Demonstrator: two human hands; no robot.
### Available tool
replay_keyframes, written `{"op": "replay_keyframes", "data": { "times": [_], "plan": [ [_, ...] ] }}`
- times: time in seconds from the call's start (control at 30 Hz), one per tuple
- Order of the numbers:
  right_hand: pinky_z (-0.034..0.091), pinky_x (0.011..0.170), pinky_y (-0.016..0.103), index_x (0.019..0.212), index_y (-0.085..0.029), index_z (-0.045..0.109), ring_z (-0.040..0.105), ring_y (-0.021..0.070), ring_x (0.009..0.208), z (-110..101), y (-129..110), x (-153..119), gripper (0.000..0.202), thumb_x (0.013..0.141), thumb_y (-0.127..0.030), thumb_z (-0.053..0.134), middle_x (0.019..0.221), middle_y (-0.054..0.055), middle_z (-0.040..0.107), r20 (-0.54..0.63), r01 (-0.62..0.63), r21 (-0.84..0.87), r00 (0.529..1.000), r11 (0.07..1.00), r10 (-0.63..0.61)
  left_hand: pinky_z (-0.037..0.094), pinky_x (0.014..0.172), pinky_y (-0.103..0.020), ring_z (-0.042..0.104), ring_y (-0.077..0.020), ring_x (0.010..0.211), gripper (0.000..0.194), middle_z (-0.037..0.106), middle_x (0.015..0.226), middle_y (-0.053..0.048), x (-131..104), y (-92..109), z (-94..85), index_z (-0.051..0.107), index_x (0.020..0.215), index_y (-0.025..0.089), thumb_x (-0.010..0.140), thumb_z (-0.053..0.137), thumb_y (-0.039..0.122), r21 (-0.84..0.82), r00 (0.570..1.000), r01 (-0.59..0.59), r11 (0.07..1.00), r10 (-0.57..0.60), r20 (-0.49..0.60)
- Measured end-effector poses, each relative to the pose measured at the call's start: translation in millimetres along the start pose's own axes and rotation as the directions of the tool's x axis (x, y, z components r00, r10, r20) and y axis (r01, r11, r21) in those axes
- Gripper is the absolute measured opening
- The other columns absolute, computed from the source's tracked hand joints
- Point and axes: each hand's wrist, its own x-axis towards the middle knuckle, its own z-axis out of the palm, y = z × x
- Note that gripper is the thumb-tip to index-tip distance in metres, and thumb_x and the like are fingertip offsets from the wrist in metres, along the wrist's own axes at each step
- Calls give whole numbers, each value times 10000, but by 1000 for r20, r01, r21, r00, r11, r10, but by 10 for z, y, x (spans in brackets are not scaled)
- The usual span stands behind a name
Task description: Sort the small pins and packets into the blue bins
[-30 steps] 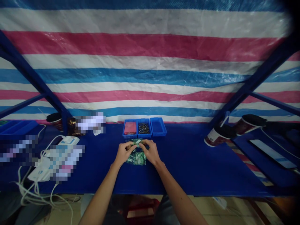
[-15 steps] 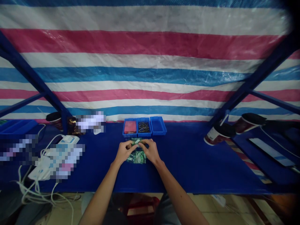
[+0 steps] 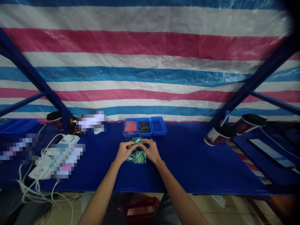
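R hand [image 3: 152,152] pinches grn item [image 3: 137,141]; cup lbl [image 3: 213,135] illegible.

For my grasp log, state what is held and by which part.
A small green item, pinched at its opposite sides by the left grip and right grip; what it is cannot be told.

The light is dim, the striped sheet [image 3: 150,67] glints, right corners darken.
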Motion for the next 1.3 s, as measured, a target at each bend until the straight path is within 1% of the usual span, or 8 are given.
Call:
{"op": "replay_keyframes", "data": {
  "times": [0.17, 0.27, 0.4, 0.5, 0.6, 0.77, 1.07, 1.3],
  "plan": [
    [431, 844, 321, 835, -209, 735, 655, 179, 720, 11, -15, 3, 143, 869, -339, 688, 798, 13, 745, 44, -14, 22, 999, 1000, 13, 293, 515, -219, 396, -86, 460, 393, 473, 458, 44, 2, 14, -8, 651, 631, 126, 874, 639, 434, -2, 1000, -6, 1000, 6, 5],
    [450, 776, 291, 843, -200, 732, 647, 172, 708, 27, -10, -1, 148, 857, -344, 700, 781, 12, 734, 85, -16, 41, 996, 999, 13, 303, 516, -221, 408, -93, 459, 373, 480, 456, 43, 5, 21, -15, 677, 690, 124, 892, 615, 431, 5, 1000, -6, 1000, 6, -9],
    [449, 651, 248, 959, -192, 730, 629, 160, 683, 48, 26, -5, 220, 849, -381, 706, 797, 11, 727, 134, -37, 97, 991, 995, 24, 282, 508, -226, 386, -89, 455, 453, 448, 444, 40, 8, 28, -15, 594, 553, 134, 887, 617, 438, 26, 999, -31, 999, 32, -37],
    [435, 612, 240, 912, -188, 740, 599, 148, 634, 56, 44, -3, 216, 863, -393, 690, 732, -1, 703, 151, -38, 79, 988, 996, 26, 277, 501, -227, 374, -86, 450, 449, 437, 440, 42, 7, 11, -4, 606, 552, 134, 877, 630, 442, 20, 999, -23, 1000, 24, -46],
    [449, 648, 252, 829, -193, 747, 604, 155, 655, 47, 32, 3, 181, 867, -361, 691, 719, 6, 695, 98, -6, 48, 995, 999, 1, 298, 505, -225, 393, -89, 449, 361, 462, 456, 48, 7, -6, 3, 699, 696, 124, 858, 657, 444, -12, 999, -6, 1000, 6, -53],
    [496, 786, 285, 970, -236, 772, 654, 203, 927, 4, -18, 9, 155, 872, -221, 653, 987, 55, 727, -23, 82, 139, 997, 987, -80, 320, 516, -211, 409, -86, 461, 389, 472, 508, 75, 10, 4, 5, 725, 1062, 155, 796, 732, 439, -90, 998, 35, 995, -39, -47],
    [526, 820, 321, 944, -238, 791, 677, 209, 948, -23, -25, 10, 239, 863, -159, 580, 1029, 69, 728, -138, 101, 206, 988, 973, -73, 286, 502, -200, 369, -78, 460, 557, 476, 501, 89, 20, -19, 4, 683, 1139, 139, 699, 808, 457, -171, 998, 57, 984, -60, -10],
    [542, 800, 318, 948, -257, 796, 686, 211, 950, -29, -30, 4, 232, 890, -190, 582, 1060, 61, 729, -139, 89, 215, 988, 973, -60, 348, 556, -223, 484, -118, 478, 459, 532, 502, 50, -5, 94, -27, 628, 1143, 136, 921, 524, 524, -217, 999, 30, 976, -36, -21]
  ]
}}
